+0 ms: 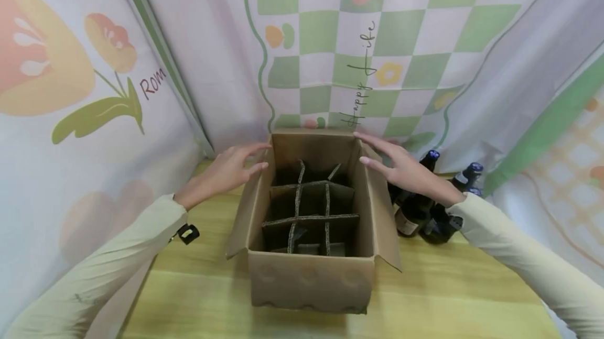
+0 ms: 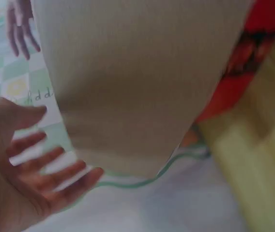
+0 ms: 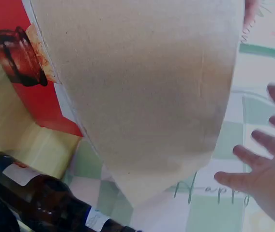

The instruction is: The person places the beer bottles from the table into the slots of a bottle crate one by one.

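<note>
Brown corrugated cardboard formed the open-topped rectangular box (image 1: 311, 255), which was positioned on a yellow wood-grain table (image 1: 203, 286) between the two hands. Its interior was partitioned into cells by crossed brown cardboard dividers (image 1: 311, 218). The left flap (image 1: 243, 223), the right flap (image 1: 384, 213) and the near flap (image 1: 311, 282) were folded outward. A red printed outer wall (image 2: 220, 96) was exposed beside the flap in the left wrist view. The left hand (image 1: 228, 168) was placed at the upper left edge of the box; its fingers were extended and spread, and nothing was gripped. The right hand (image 1: 403, 168) was placed at the upper right edge, near the far corner, likewise opened wide with nothing gripped. Fingertip contact with the cardboard could not be confirmed. Both forearms were covered by light beige sleeves (image 1: 108, 265). Several dark brown glass bottles (image 1: 409, 216) with blue caps were stood to the right of the box, partly hidden by the right forearm. Beyond the box, a white curtain with green checks (image 1: 321, 32) was hung.
</note>
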Available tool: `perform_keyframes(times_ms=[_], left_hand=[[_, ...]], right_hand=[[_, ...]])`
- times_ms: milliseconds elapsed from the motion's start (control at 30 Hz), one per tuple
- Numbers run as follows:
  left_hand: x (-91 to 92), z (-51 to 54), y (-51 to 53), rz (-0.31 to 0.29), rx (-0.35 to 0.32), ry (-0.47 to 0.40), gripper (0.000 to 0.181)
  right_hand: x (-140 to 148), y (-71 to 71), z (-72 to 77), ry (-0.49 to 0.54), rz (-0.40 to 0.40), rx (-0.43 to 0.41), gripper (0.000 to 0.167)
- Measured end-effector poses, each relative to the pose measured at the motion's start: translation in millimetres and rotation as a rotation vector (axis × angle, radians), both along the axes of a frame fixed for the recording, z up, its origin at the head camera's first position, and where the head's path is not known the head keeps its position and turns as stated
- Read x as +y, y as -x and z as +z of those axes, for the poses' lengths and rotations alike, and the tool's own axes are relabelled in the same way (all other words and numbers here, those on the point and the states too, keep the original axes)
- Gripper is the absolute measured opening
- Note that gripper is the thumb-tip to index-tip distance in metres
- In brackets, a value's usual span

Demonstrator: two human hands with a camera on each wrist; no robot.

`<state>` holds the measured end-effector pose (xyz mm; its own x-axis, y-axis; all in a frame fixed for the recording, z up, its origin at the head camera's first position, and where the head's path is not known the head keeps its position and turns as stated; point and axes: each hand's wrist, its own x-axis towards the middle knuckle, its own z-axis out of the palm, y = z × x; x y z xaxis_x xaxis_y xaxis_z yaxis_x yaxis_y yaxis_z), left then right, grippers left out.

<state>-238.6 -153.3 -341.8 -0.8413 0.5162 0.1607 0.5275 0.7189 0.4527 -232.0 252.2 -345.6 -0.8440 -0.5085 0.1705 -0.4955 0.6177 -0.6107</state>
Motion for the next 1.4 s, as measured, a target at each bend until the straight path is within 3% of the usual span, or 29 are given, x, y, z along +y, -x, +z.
perform_keyframes(times_ms=[167, 500, 833, 1067, 1267, 1400], left_hand=[[-0.2, -6.5, 0.8, 0.085, -0.169, -0.02, 0.062], [3.1, -0.7, -2.9, 0.076, -0.372, -0.063, 0.076], [7.2, -10.3, 1.3, 0.122, -0.621, -0.352, 0.076], [8.1, -17.5, -0.3, 0.151, -0.683, -0.493, 0.079], [8.4, -20.1, -0.9, 0.164, -0.712, -0.549, 0.079], [6.9, -19.3, -1.2, 0.182, -0.715, -0.556, 0.078]], right_hand=[[14, -0.9, -5.2, 0.003, -0.08, 0.063, 0.057], [30, -3.0, -17.0, -0.226, -0.177, 0.165, 0.059], [39, -1.3, -37.7, -0.247, -0.261, 0.068, 0.074], [47, 4.6, -48.3, -0.221, -0.394, -0.022, 0.07], [51, 11.3, -61.0, -0.136, -0.533, -0.015, 0.05], [48, 18.1, -70.6, -0.079, -0.592, -0.005, 0.048]])
